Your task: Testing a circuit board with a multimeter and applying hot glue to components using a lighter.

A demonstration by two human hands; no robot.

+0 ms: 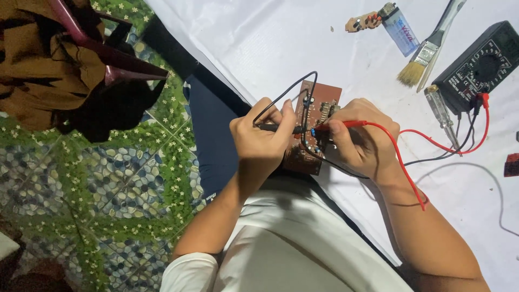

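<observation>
White sheeting [281, 38] covers the work surface, with a floor mat printed with pebbles and small flowers [108, 173] showing beside it. At the sheet's edge a person bends over a brown circuit board [319, 103], which lies between both hands, its near end hidden behind them. The left hand [262, 135] is closed around a black test probe [281, 128], its tip pointing at the board's middle; the black lead [281, 97] arcs up over the board. The right hand [362, 138] pinches a red test probe [346, 125], aimed inward so that the two tips nearly meet above the components. The red lead [427, 141] runs across the wrist and out to a black multimeter [478, 67] lying at the far right of the sheet. Just beside the meter lie a clear-handled screwdriver [440, 111] and a flat paintbrush [424, 57]. Farther up the sheet sit a blue lighter [399, 30] and a small board scrap [363, 22]. Brown cloth and a dark red chair leg [108, 54] fill the upper left corner.
</observation>
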